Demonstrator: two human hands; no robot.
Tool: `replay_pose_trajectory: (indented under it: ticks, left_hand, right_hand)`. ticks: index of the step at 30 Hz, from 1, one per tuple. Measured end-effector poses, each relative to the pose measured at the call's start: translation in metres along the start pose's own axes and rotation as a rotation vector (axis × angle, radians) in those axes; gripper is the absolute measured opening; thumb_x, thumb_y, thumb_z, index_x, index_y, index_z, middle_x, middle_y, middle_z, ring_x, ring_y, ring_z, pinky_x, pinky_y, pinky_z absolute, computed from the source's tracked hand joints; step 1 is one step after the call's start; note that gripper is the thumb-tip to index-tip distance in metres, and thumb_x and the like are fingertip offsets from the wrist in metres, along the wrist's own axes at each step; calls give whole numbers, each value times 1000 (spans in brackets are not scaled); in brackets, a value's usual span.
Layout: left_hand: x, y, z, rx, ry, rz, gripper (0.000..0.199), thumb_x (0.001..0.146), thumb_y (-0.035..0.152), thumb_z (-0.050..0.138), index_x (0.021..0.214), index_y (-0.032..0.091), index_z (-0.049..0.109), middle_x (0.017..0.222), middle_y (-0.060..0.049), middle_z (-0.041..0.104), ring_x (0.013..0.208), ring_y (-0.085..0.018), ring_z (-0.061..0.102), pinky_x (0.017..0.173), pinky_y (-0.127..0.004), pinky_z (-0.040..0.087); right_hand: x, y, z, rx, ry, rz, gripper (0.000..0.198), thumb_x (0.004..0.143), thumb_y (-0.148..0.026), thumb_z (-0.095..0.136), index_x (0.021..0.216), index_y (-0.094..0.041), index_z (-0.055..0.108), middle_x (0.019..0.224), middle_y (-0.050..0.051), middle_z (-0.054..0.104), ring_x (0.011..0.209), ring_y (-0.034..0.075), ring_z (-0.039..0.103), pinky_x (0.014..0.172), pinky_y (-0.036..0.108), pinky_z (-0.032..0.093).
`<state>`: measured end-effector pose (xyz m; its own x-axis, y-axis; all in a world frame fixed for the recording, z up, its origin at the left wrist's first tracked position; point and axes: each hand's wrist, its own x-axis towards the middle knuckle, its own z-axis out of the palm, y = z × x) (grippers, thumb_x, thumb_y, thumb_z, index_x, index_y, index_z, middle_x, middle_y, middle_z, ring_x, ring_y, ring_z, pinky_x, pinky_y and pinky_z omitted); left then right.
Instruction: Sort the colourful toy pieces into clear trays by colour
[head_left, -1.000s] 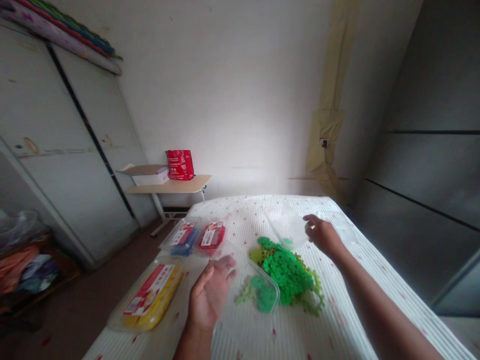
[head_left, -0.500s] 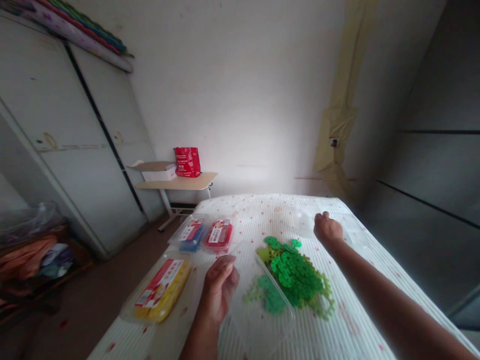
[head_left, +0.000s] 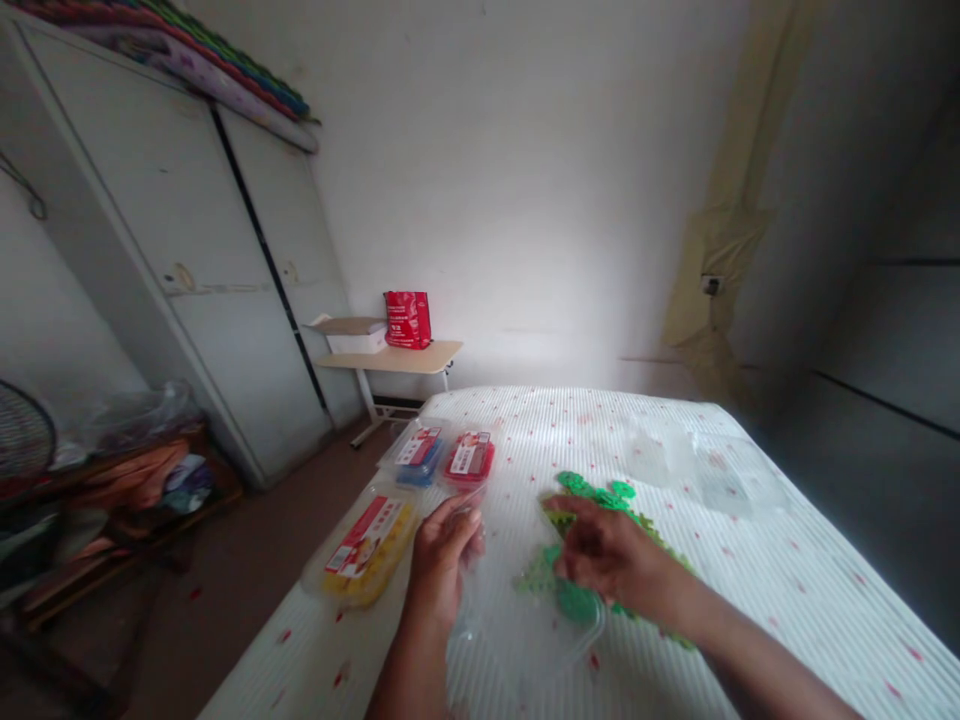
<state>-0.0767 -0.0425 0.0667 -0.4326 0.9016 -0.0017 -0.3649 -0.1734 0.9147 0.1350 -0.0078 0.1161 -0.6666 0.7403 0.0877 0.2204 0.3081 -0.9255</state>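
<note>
The left hand [head_left: 448, 550] pinches a clear plastic container [head_left: 536, 640]; the right [head_left: 611, 560], half-curled, covers green pieces [head_left: 602, 495] at the left's two o'clock, its hold unclear. Yellow [head_left: 364, 555], blue [head_left: 418, 460] and red tubs [head_left: 470, 462] sit at nine, eleven and twelve, their labels [head_left: 370, 530], like the red bag's [head_left: 409, 322] lettering beyond, illegibly small.

I could pass up the far middle of the table [head_left: 559, 425], between the red tub [head_left: 470, 458] and clear boxes [head_left: 727, 485], or near right, outside my right hand [head_left: 619, 560]; the yellow tub [head_left: 375, 545] blocks the left, green pieces [head_left: 602, 494] and clear plastic [head_left: 536, 630] the near middle
</note>
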Motion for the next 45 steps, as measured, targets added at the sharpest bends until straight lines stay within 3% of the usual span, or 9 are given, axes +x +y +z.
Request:
replay_pose_trajectory:
  ticks: [4, 7, 10, 14, 20, 25, 28, 32, 45]
  left_hand:
    - [-10, 6, -22, 264, 211, 170, 53, 69, 47, 65, 112, 17, 58, 69, 1, 63, 58, -11, 57, 50, -19, 43]
    - [-25, -1, -53, 513, 402, 378, 45, 75, 47, 57, 109, 19, 59, 105, -8, 64, 91, -20, 61, 74, -27, 49]
    - [-42, -15, -86, 759, 415, 476, 35, 76, 46, 54, 97, 19, 63, 108, -9, 63, 102, -24, 58, 88, -35, 46]
    - [-54, -34, -110, 936, 332, 374, 34, 78, 44, 48, 96, 19, 63, 101, -9, 66, 96, -25, 61, 87, -41, 48]
    - [-51, -51, -112, 1105, 266, 400, 38, 82, 34, 40, 109, 16, 59, 117, -12, 59, 113, -26, 53, 99, -47, 40]
    - [-48, -61, -114, 1161, 276, 376, 42, 85, 32, 35, 117, 13, 54, 124, -14, 55, 119, -26, 48, 102, -47, 37]
    - [-46, -64, -117, 1188, 265, 386, 43, 85, 31, 33, 118, 11, 53, 125, -15, 54, 119, -27, 48, 103, -48, 36]
    - [-43, -66, -119, 1182, 271, 389, 43, 83, 28, 34, 117, 12, 54, 123, -15, 56, 118, -26, 49, 102, -47, 36]
    - [-45, -49, -115, 1019, 286, 303, 40, 68, 25, 48, 106, 18, 62, 112, -12, 63, 109, -28, 56, 97, -47, 40]
  right_hand:
    - [2, 18, 36, 16, 25, 50, 47, 75, -20, 54, 121, -17, 47, 64, -5, 53, 42, 5, 42, 40, 17, 31]
    - [9, 34, 50, 93, 42, 158, 45, 75, -18, 44, 120, -14, 45, 61, -5, 55, 34, 5, 40, 37, 17, 31]
    - [20, 46, 61, 67, 61, 202, 45, 72, -14, 41, 117, -12, 45, 59, -4, 58, 34, 6, 43, 37, 17, 31]
    - [41, 50, 79, -2, 87, 265, 45, 68, -9, 39, 112, -12, 48, 55, -5, 58, 34, 6, 45, 38, 16, 33]
    - [65, 50, 106, 13, 122, 326, 46, 68, -7, 38, 113, -10, 48, 54, -4, 56, 35, 8, 47, 37, 17, 34]
    - [69, 50, 116, -125, 110, 314, 45, 72, -6, 39, 115, -8, 50, 61, 1, 63, 42, 10, 55, 43, 19, 40]
    - [68, 50, 119, -251, 168, 268, 45, 71, -7, 44, 115, -6, 53, 88, 11, 68, 67, 15, 65, 59, 21, 47]
    - [67, 54, 121, -382, 236, 190, 46, 70, -9, 49, 116, -7, 56, 108, 15, 64, 98, 19, 61, 85, 25, 43]
    - [54, 56, 129, -439, 99, 178, 54, 66, -2, 44, 118, -7, 54, 77, 9, 70, 72, 16, 64, 64, 20, 44]
